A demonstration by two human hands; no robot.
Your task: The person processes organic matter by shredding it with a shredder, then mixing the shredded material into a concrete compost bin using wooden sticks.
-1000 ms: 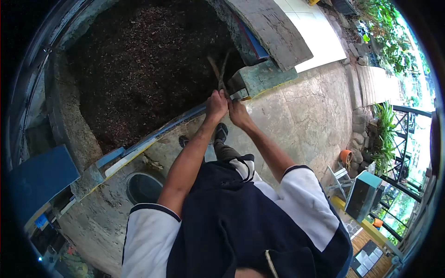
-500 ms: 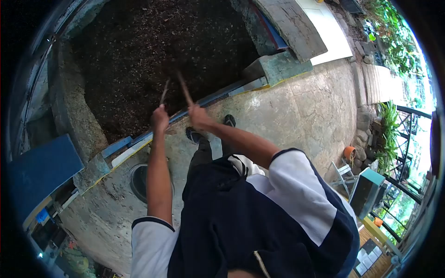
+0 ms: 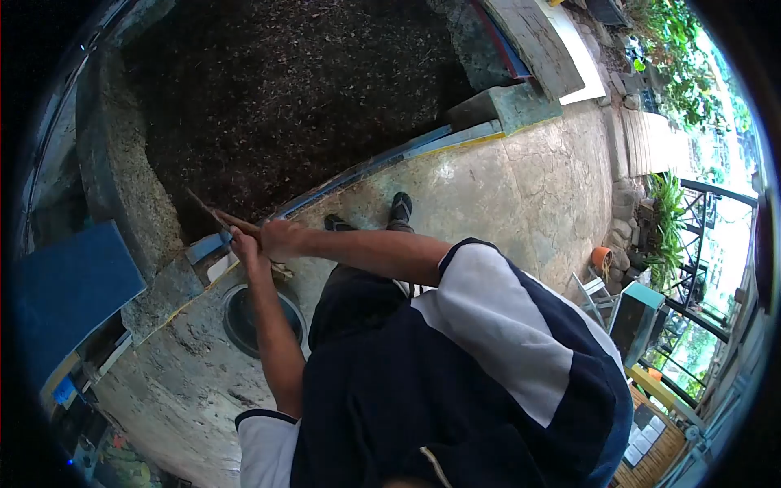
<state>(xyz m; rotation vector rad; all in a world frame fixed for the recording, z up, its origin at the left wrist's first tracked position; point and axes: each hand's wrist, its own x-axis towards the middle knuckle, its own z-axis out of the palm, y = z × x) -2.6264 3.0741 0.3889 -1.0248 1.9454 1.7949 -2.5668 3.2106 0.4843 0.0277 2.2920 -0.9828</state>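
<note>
My left hand (image 3: 248,246) is closed around a thin stick (image 3: 199,200) that points up and left over the dark soil (image 3: 293,98). Right beside it, my right hand (image 3: 283,237) grips a brown wooden stick (image 3: 236,222). The two sticks meet or cross just ahead of my fists; their far ends are hard to make out against the soil. Both hands are over the near left corner of the walled bed, close to its blue-painted edge (image 3: 325,189).
A round dark basin (image 3: 244,321) sits on the concrete floor (image 3: 472,207) below my left forearm. To the left is a blue board (image 3: 77,281). Planks (image 3: 541,49) lie along the bed's right wall. An orange pot (image 3: 601,259) and a folding chair (image 3: 594,297) stand at right.
Both hands have moved left and down along the bed's edge, and have come together. The sticks, apart and over the middle soil before, now lie close together near the left corner.
</note>
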